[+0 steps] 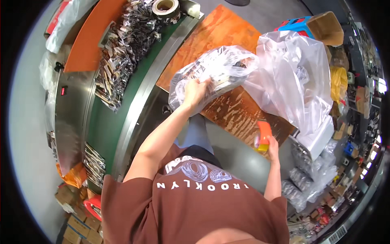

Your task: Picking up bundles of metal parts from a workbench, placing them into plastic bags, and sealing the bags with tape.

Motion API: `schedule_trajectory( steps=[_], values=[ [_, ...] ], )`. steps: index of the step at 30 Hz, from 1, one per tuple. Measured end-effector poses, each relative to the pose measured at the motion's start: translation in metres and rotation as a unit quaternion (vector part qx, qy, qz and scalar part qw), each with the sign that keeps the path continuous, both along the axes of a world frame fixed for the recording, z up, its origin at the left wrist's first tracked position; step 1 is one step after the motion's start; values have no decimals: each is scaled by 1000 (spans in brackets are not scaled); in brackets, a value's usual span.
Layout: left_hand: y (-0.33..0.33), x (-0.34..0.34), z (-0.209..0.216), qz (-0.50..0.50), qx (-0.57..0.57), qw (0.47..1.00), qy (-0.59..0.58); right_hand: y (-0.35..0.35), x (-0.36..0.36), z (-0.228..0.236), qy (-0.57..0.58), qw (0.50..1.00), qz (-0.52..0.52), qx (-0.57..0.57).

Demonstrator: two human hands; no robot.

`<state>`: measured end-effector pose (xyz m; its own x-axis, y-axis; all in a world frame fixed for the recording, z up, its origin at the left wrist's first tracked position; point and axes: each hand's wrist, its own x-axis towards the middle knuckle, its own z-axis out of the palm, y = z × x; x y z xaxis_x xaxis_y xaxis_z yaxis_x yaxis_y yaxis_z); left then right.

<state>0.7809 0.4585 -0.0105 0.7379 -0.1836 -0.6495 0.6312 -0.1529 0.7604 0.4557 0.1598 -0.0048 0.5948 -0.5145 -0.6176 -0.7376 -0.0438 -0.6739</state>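
Observation:
A clear plastic bag (227, 61) filled with dark and light thin items, too blurred by glare to name, lies on a worn orange wooden board (221, 30). My left hand (197, 91) is closed on the near side of this bag, its plastic bunched under the fingers. Off to the right, by the board's near edge, my right hand (273, 148) grips an orange tape dispenser (265, 130) with a yellow part at its lower end. Most of the tape roll is hidden.
A green conveyor belt (111, 126) with a metal rail curves along the left, bearing a heap of small wrapped packets (130, 49) and a tape roll (165, 6). Large clear plastic bags (292, 69) drape over the board's right side. Filled bags (304, 179) lie at the lower right.

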Motion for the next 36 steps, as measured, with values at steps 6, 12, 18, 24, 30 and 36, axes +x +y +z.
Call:
schedule_trajectory(
  steps=[6,12,18,24,30,36],
  values=[
    [-26,-14,-17,19,16,999,26,111,265,179,-169,947,253,107],
    [-31,-8,-13,-64,83,991,-88,228,470,101,28,866,499,-2],
    [-41,6,-86,106,71,983,-133,217,464,105,98,867,470,-135],
    [-26,29,-53,39,-2,998,-49,150,314,293,7,962,273,9],
    [-20,16,-4,11,-73,997,19,127,307,271,-17,977,114,179],
    [55,27,63,54,-30,883,-466,157,342,240,-81,983,65,152]
  ],
)
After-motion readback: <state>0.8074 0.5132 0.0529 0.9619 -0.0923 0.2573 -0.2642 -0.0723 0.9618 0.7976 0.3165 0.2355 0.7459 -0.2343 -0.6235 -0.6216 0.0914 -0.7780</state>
